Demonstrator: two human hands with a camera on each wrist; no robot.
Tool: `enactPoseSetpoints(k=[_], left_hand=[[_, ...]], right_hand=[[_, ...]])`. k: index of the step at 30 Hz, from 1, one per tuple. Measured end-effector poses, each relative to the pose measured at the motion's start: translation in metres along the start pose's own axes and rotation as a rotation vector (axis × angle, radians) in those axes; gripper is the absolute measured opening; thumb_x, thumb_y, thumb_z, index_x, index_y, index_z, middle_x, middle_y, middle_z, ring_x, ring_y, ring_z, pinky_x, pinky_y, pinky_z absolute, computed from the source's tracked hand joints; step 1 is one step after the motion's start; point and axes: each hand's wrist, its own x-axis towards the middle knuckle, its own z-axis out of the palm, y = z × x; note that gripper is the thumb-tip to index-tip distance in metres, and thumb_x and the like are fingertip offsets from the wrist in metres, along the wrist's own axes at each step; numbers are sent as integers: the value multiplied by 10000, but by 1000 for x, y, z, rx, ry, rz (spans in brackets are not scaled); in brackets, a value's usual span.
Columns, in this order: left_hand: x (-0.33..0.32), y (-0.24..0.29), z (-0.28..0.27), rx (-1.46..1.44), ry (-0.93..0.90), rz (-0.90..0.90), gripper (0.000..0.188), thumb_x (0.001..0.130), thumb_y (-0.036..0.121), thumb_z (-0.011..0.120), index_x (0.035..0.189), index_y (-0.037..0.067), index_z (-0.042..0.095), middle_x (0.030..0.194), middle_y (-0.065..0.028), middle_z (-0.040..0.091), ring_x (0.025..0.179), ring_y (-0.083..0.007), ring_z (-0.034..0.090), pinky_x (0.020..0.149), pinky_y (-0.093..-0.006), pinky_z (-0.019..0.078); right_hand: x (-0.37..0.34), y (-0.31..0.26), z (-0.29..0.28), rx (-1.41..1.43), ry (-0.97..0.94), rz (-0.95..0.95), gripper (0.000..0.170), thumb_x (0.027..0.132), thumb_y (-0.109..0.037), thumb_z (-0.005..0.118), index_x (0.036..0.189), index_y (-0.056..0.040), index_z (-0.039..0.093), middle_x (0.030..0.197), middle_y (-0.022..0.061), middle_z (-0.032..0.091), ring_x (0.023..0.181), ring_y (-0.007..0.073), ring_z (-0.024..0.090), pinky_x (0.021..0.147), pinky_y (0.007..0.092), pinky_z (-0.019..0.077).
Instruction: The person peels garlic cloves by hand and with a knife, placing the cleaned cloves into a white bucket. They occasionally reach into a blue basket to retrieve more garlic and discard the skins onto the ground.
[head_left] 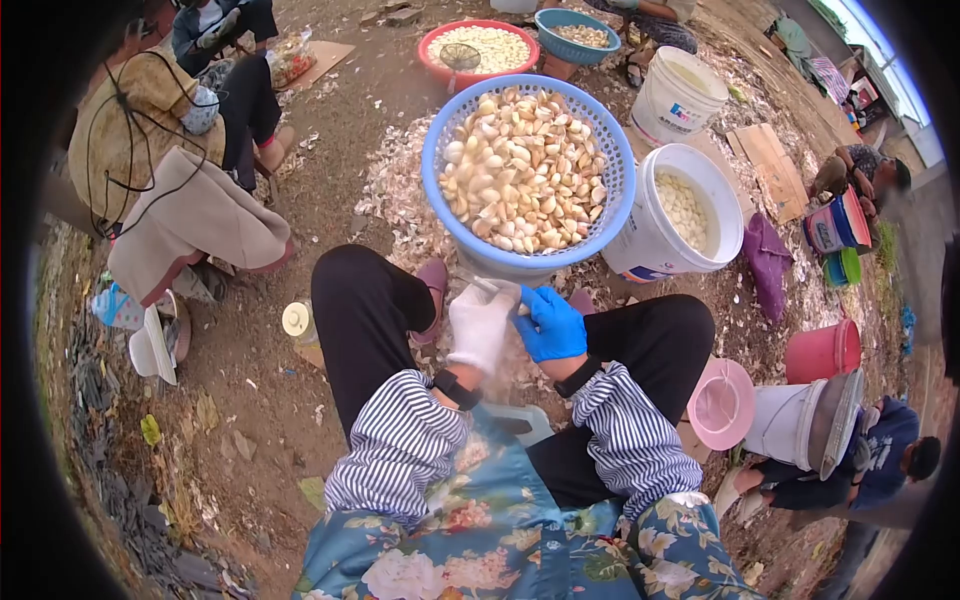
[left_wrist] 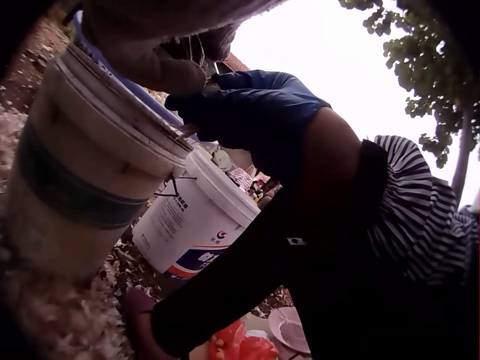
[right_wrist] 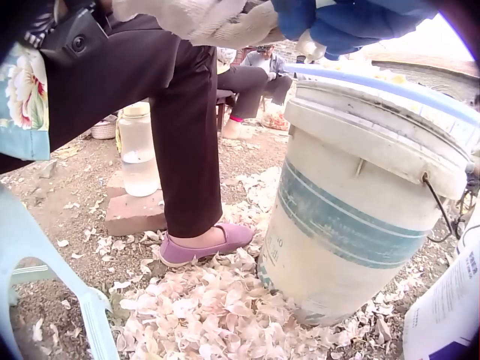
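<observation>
My right hand pinches a garlic clove; how my left hand grips, I can't tell. Both are near the rim of the blue basket, heaped with cloves, beside a white bucket of peeled ones.

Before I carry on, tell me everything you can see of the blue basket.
The blue basket is round, thick-rimmed and perforated, and looks plastic. It sits open side up on a white bucket, heaped with garlic cloves, many apparently unpeeled. The left hand and right hand are near its rim; whether they touch it is unclear.
</observation>
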Motion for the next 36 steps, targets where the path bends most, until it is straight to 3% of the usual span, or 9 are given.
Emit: enactPoseSetpoints(k=[3,6,9,12,15,18,25,28,36], left_hand=[[8,-5,-5,1,59,-28,107,871,79,641,923,-15,639,821,-53,673,659,-108,614,581,-239,494],[10,-2,-6,31,57,-48,107,863,91,647,879,-15,649,764,-45,671,623,-100,608,555,-240,483],[19,-13,-11,429,87,65,130,849,105,664,813,-19,649,707,-43,666,602,-84,598,541,-233,473],[-1,36,4,529,117,83,163,852,120,661,769,-20,652,675,-44,661,593,-79,600,534,-227,465],[12,14,-6,332,42,56,144,866,136,651,838,-5,658,704,-48,671,591,-99,609,531,-230,468],[11,17,-8,27,-12,-68,147,882,149,640,937,13,653,754,-47,680,612,-110,624,534,-230,474],[5,26,-5,-67,-119,-22,184,875,115,642,1027,10,638,950,-79,680,817,-117,639,662,-232,507],[9,13,-4,-76,-156,80,175,875,93,636,1026,4,640,945,-75,680,812,-118,636,690,-241,511],[8,9,-4,-91,-84,74,120,882,72,624,965,-12,642,871,-64,683,763,-117,631,693,-248,509]], right_hand=[[3,1,4,318,67,101,419,772,-22,682,1181,-74,609,838,50,558,683,142,555,634,277,461],[5,-2,-5,376,-49,212,441,788,-16,682,1216,-84,597,945,54,606,814,157,593,727,267,478],[1,18,12,811,36,210,437,783,14,671,1211,-36,595,1070,43,628,882,134,604,801,251,477],[0,20,5,1163,35,428,411,792,26,652,1198,6,590,1169,63,617,966,146,604,889,268,463],[4,33,-2,1307,70,398,407,819,-10,635,1218,25,565,1176,82,620,985,146,610,858,254,480],[6,41,-11,1426,32,551,355,846,-6,599,1201,0,589,1148,70,638,977,131,609,849,256,475],[7,34,-8,1251,79,616,363,842,-40,624,1203,-26,593,1126,46,647,956,111,606,793,220,455],[7,28,-6,1211,79,568,342,841,-48,636,1181,-24,604,1124,43,647,958,107,603,794,208,445],[6,39,4,1256,-17,576,324,829,-36,665,1149,-9,619,1111,66,659,943,120,608,809,237,456]])
